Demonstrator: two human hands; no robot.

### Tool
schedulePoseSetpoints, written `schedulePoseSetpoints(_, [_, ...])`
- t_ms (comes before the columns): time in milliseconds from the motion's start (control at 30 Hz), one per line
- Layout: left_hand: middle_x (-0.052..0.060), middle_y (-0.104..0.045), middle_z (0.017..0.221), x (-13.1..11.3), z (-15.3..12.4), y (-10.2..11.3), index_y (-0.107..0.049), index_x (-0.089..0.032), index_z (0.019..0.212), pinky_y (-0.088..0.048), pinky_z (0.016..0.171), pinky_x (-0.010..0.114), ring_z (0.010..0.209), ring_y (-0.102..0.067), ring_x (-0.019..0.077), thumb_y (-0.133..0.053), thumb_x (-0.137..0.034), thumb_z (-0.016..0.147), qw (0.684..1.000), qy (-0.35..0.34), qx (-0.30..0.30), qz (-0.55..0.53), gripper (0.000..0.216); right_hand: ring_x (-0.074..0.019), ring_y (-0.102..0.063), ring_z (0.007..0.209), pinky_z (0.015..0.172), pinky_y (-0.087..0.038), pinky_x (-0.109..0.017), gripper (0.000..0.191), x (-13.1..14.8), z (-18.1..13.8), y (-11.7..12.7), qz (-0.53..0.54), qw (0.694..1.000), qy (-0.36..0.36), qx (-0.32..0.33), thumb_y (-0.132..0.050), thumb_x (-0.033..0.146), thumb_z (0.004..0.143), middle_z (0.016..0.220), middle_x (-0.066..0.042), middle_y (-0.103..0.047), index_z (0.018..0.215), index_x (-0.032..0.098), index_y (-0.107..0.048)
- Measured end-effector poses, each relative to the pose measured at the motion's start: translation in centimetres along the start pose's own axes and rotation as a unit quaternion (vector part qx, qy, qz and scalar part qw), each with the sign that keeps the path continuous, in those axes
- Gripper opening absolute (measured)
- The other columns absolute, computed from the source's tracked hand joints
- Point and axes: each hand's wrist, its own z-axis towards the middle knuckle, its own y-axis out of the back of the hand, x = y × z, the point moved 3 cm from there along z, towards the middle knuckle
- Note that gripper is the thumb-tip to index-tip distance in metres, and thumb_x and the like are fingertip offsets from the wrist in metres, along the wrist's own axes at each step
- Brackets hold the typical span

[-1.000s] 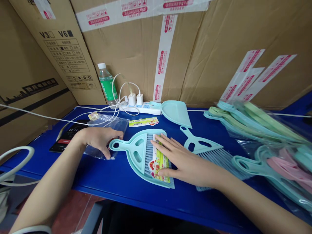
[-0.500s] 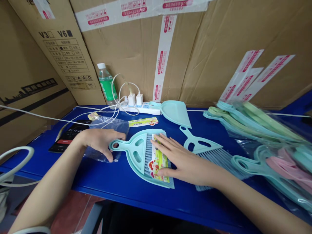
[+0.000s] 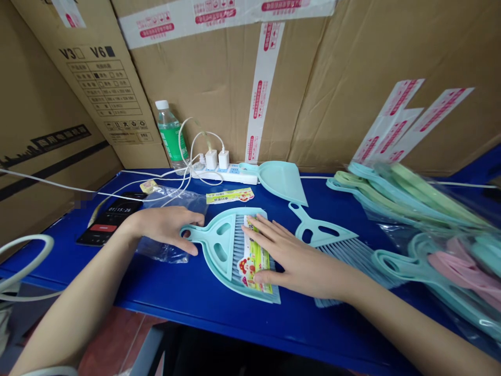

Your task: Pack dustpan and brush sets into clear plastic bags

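A light-blue hand brush (image 3: 219,240) lies nested in a matching dustpan (image 3: 219,279) on the blue table, handles to the left. My left hand (image 3: 168,227) is at the handle end, thumb below it and fingers above, spread apart with the handle between them. Across the bristles lies a yellow-green printed label card (image 3: 258,256). My right hand (image 3: 285,256) rests on this card with fingers stretched out flat. Just right of it is a second brush (image 3: 332,235), partly behind my forearm. Another dustpan (image 3: 282,180) sits farther back.
Clear plastic packaging (image 3: 168,253) lies under my left hand, by a phone (image 3: 113,219). A second label card (image 3: 230,196), a power strip (image 3: 238,176) with cables and a water bottle (image 3: 171,136) are behind. Bagged dustpan sets (image 3: 410,198) fill the right. Cardboard boxes (image 3: 219,99) wall the back.
My left hand has shifted slightly right along the handle, and its thumb has come closer to the handle. My right hand, the label card and the dustpan have stayed in place.
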Motion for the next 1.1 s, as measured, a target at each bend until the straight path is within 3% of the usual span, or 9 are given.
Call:
schedulePoseSetpoints(133, [-0.002, -0.059, 0.075, -0.2, 0.2, -0.4, -0.056, -0.019, 0.085, -0.037, 0.064, 0.022, 0.07, -0.055, 0.0141, -0.058, -0.036, 0.084, 1.0, -0.024, 0.016, -0.006, 0.018, -0.0289, 0.01, 0.146, 0.119, -0.004, -0.051, 0.09, 0.0, -0.1, 0.1, 0.009, 1.0, -0.001, 0.001, -0.041, 0.07, 0.088, 0.161, -0.005, 0.004, 0.155, 0.017, -0.014])
schedulePoseSetpoints(267, [0.0, -0.063, 0.081, 0.1, 0.2, -0.2, -0.057, -0.017, 0.091, -0.04, 0.065, 0.023, 0.071, -0.054, 0.0141, -0.053, -0.033, 0.088, 0.998, -0.058, 0.004, -0.033, 0.017, -0.0274, 0.008, 0.147, 0.118, -0.007, -0.052, 0.085, -0.1, -0.1, 0.1, 0.035, 0.999, -0.005, -0.02, -0.033, 0.068, 0.092, 0.163, -0.003, 0.002, 0.156, 0.02, -0.007])
schedulePoseSetpoints(500, [0.002, -0.063, 0.088, 0.5, 0.0, 0.3, -0.057, -0.017, 0.098, -0.042, 0.069, 0.023, 0.077, -0.056, 0.0147, -0.052, -0.033, 0.091, 0.996, -0.076, -0.005, -0.047, 0.019, -0.0274, -0.011, 0.148, 0.117, -0.017, -0.057, 0.067, -0.8, 0.1, 1.2, 0.083, 0.967, -0.033, -0.237, -0.025, 0.051, 0.097, 0.162, -0.008, -0.018, 0.157, 0.026, -0.009])
schedulePoseSetpoints(667, [0.001, -0.061, 0.084, 0.3, -0.2, 0.8, -0.056, -0.016, 0.094, -0.042, 0.07, 0.024, 0.076, -0.055, 0.015, -0.052, -0.031, 0.091, 0.995, -0.087, -0.007, -0.057, 0.016, -0.032, -0.043, 0.132, 0.103, -0.043, -0.056, 0.075, -1.6, 0.2, 1.5, 0.178, 0.929, -0.059, -0.319, -0.036, 0.051, 0.091, 0.153, -0.012, -0.031, 0.156, 0.03, -0.007])
schedulePoseSetpoints(767, [0.002, -0.061, 0.084, 0.2, -0.2, 0.9, -0.055, -0.016, 0.092, -0.042, 0.07, 0.024, 0.077, -0.055, 0.0156, -0.052, -0.031, 0.091, 0.994, -0.088, -0.014, -0.059, 0.015, -0.0319, -0.051, 0.122, 0.098, -0.049, -0.054, 0.083, -1.9, 0.3, 1.4, 0.249, 0.917, -0.09, -0.299, -0.042, 0.054, 0.087, 0.148, -0.014, -0.036, 0.157, 0.028, -0.004])
schedulePoseSetpoints(900, [0.002, -0.061, 0.086, 0.2, -0.2, 1.0, -0.054, -0.016, 0.096, -0.043, 0.07, 0.024, 0.078, -0.055, 0.0159, -0.051, -0.032, 0.091, 0.993, -0.092, -0.021, -0.064, 0.016, -0.0272, -0.056, 0.119, 0.102, -0.046, -0.05, 0.086, -1.4, 0.7, 1.1, 0.372, 0.904, -0.076, -0.199, -0.045, 0.047, 0.087, 0.149, -0.011, -0.042, 0.156, 0.026, 0.002])
schedulePoseSetpoints(1000, [0.003, -0.062, 0.088, 0.3, 0.0, 0.9, -0.055, -0.016, 0.096, -0.043, 0.072, 0.024, 0.08, -0.055, 0.016, -0.052, -0.031, 0.091, 0.994, -0.094, -0.022, -0.06, 0.016, -0.0256, -0.061, 0.115, 0.095, -0.052, -0.048, 0.083, -1.0, 0.9, 0.8, 0.459, 0.876, -0.055, -0.136, -0.045, 0.039, 0.09, 0.139, -0.009, -0.055, 0.156, 0.027, 0.004])
schedulePoseSetpoints(1100, [0.003, -0.062, 0.09, 0.3, 0.1, 0.7, -0.055, -0.016, 0.098, -0.042, 0.072, 0.024, 0.08, -0.056, 0.0159, -0.052, -0.031, 0.091, 0.995, -0.086, -0.03, -0.048, 0.017, -0.0246, -0.064, 0.11, 0.089, -0.055, -0.045, 0.08, -0.9, 1.1, 0.7, 0.511, 0.847, -0.054, -0.136, -0.048, 0.033, 0.09, 0.13, -0.007, -0.062, 0.156, 0.03, -0.002])
